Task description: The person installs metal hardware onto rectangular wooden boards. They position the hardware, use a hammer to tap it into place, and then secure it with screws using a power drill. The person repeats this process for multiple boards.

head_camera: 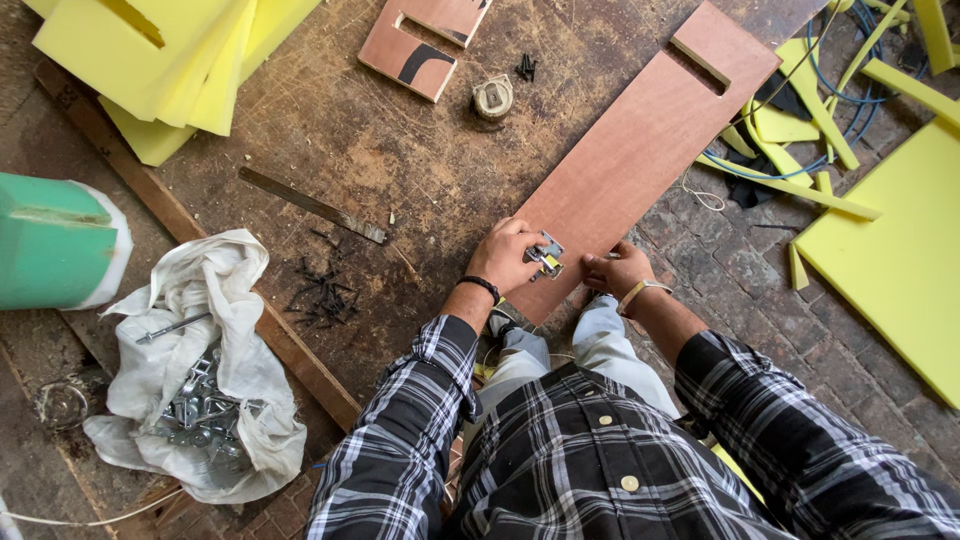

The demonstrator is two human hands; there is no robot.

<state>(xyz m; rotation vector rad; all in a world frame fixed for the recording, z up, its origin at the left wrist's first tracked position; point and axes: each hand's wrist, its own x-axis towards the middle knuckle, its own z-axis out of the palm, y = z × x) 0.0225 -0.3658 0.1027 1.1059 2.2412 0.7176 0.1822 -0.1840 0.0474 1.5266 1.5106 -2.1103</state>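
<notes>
A long reddish-brown plywood board (650, 140) with a notch at its far end lies diagonally across a worn wooden panel (400, 150). My left hand (505, 255) is closed on a small metal hinge-like bracket (547, 256) at the board's near end. My right hand (618, 268) rests on the board's near corner, fingers curled against its edge, just right of the bracket. Both arms wear plaid sleeves.
Black screws (322, 290) lie scattered left of my hands beside a metal ruler (310, 204). A white cloth bag of metal hardware (200, 395) sits at left. Yellow foam pieces (190, 60) (900, 240), a tape measure (492, 97), a small notched board (410, 50) and blue cable (850, 90) surround.
</notes>
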